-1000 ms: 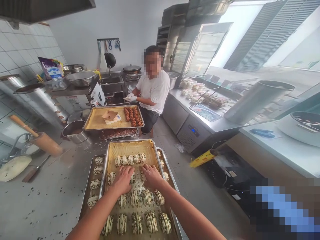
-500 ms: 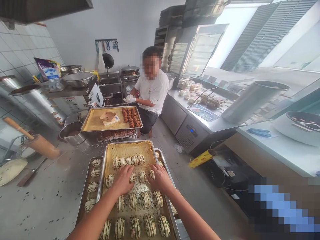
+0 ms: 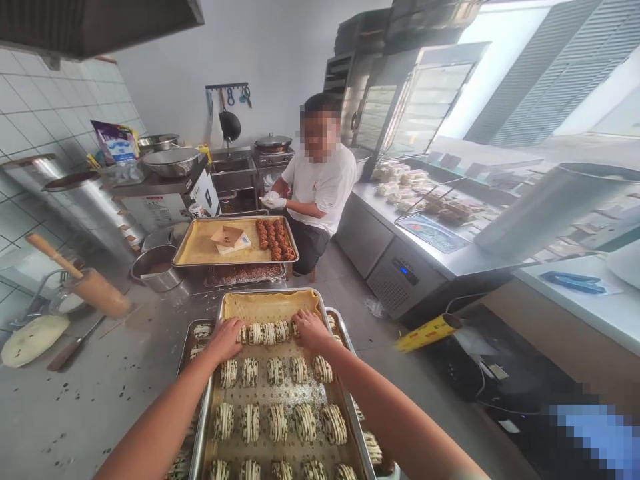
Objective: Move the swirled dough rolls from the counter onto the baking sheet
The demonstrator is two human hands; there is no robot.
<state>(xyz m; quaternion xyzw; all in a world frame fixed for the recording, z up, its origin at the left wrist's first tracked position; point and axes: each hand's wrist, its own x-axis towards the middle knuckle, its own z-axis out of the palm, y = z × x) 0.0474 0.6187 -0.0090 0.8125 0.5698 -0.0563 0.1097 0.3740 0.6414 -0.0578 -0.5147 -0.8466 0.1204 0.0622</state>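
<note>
A metal baking tray (image 3: 223, 308) lined with yellow sheet holds several rows of pale striped dough rolls (image 3: 277, 421) speckled with dark bits. At its far end, one row of rolls (image 3: 269, 332) sits tightly side by side. My left hand (image 3: 226, 339) is curled at the left end of that row, fingers against the end roll. At the other end my right hand (image 3: 311, 331) has its fingers bent over the last roll. Both hands partly cover the end rolls, and the thumbs are hard to make out.
More trays of rolls lie underneath, showing at both sides. Beyond stands a tray (image 3: 200, 257) with brown clusters and a small box. A co-worker in a white shirt (image 3: 323, 183) sits behind it. A rolling pin (image 3: 100, 291) and a dough piece (image 3: 35, 340) lie left.
My hands have moved from the second row to the two ends of the far row, the left outward and both further away. The view has shifted slightly.
</note>
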